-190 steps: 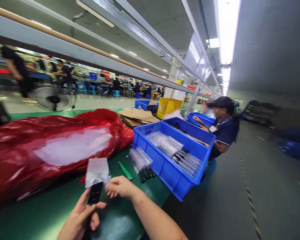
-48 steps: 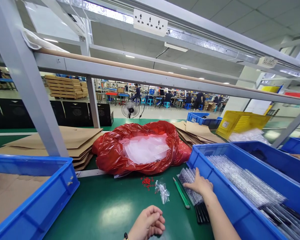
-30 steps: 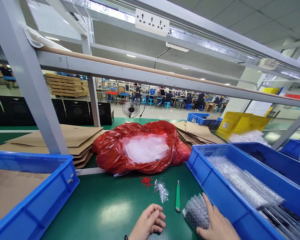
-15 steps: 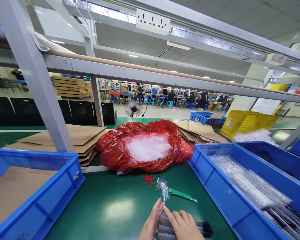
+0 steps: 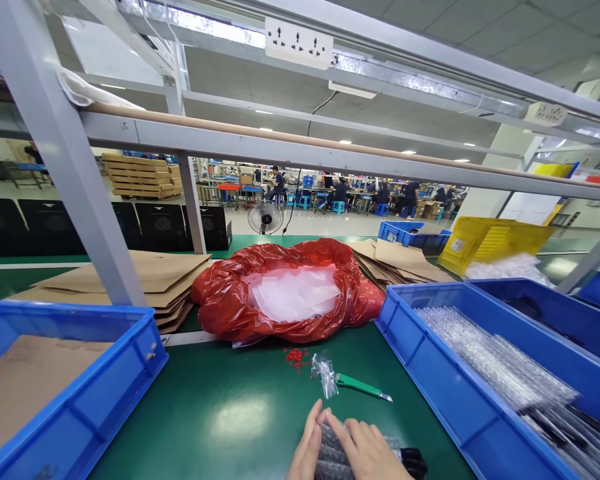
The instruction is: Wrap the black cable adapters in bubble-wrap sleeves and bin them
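Observation:
At the front edge of the view, a bundle of bubble-wrapped tubes with black ends (image 5: 334, 459) lies on the green table. My left hand (image 5: 307, 445) presses against the bundle's left end, its fingers held together and its thumb up. Over the top lies my right hand (image 5: 367, 450), fingers bent round the wrap. Black ends stick out to the right of it. Just beyond my hands are a crumpled clear plastic bag (image 5: 324, 375) and a green cutter knife (image 5: 363, 386) with its blade pointing right. Small red rings (image 5: 295, 358) are scattered behind them.
A red plastic bag (image 5: 220, 307) of white sheets stands at the back. Blue bins flank the table: the left bin (image 5: 130, 373) holds cardboard, the right bin (image 5: 430, 377) bubble-wrapped pieces. Cardboard sheets (image 5: 165, 273) lie behind. A metal frame (image 5: 280, 143) crosses above.
My left hand has shifted a little right, closer in against the end of the bundle. My right hand has stayed on top, moving slightly right. The other things on the table have stayed put.

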Action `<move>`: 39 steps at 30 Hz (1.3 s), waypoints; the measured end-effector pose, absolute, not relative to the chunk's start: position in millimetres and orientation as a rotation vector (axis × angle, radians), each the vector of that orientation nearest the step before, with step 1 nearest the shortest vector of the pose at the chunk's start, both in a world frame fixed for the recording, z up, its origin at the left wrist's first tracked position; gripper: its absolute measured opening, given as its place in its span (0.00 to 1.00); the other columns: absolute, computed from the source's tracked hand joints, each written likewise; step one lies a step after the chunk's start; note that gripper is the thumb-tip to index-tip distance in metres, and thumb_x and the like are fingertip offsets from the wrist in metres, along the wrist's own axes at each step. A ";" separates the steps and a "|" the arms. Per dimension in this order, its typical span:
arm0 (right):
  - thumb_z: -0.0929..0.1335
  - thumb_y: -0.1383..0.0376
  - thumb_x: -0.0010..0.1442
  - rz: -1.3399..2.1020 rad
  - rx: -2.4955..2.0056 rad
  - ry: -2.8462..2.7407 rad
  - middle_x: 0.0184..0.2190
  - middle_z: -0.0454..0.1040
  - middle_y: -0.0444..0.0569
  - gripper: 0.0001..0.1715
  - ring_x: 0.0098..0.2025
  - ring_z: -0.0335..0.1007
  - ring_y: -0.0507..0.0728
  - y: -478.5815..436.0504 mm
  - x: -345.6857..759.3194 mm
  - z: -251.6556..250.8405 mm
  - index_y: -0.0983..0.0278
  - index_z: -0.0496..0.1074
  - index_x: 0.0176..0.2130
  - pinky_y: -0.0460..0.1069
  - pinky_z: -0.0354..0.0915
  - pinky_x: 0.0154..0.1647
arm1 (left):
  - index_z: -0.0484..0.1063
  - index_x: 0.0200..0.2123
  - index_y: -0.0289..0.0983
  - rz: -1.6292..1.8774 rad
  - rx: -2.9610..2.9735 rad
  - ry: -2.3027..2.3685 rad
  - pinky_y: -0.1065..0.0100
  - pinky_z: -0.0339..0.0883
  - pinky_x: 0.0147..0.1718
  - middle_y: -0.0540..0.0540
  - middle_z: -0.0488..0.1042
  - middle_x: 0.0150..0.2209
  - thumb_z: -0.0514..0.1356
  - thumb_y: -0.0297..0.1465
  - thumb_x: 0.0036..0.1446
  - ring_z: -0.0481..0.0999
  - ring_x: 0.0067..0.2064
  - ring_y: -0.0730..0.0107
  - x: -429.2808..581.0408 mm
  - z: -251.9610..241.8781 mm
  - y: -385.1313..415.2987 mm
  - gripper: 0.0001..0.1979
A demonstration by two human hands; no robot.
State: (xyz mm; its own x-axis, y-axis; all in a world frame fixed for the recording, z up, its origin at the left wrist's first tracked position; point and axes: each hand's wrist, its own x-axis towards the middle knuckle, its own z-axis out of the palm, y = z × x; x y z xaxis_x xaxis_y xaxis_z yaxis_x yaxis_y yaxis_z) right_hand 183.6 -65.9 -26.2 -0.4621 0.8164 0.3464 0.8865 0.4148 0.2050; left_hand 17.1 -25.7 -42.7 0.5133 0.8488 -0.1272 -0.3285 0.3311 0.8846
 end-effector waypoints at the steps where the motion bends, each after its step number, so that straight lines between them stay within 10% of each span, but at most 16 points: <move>1: 0.62 0.71 0.50 -0.561 -1.504 -2.476 0.34 0.69 0.49 0.44 0.28 0.62 0.56 -66.1 183.7 -28.6 0.65 0.40 0.62 0.48 0.55 0.29 | 0.51 0.59 0.32 0.837 0.949 0.668 0.63 0.38 0.61 0.38 0.58 0.59 0.53 0.55 0.47 0.49 0.62 0.58 16.2 -42.4 -25.5 0.44; 14: 0.59 0.64 0.57 -0.384 -1.460 -2.445 0.34 0.69 0.49 0.40 0.30 0.63 0.56 -65.8 182.2 -20.4 0.60 0.36 0.63 0.49 0.56 0.31 | 0.51 0.59 0.31 0.858 0.985 0.625 0.63 0.40 0.60 0.38 0.59 0.58 0.51 0.56 0.47 0.51 0.62 0.55 16.0 -34.6 -26.9 0.45; 39: 0.68 0.66 0.40 -0.036 -1.489 -2.568 0.45 0.67 0.55 0.60 0.42 0.63 0.62 -38.4 157.3 -6.9 0.64 0.33 0.63 0.54 0.57 0.42 | 0.53 0.58 0.33 1.020 0.958 0.692 0.61 0.39 0.60 0.36 0.58 0.59 0.54 0.54 0.47 0.51 0.61 0.54 7.5 -26.9 -17.0 0.41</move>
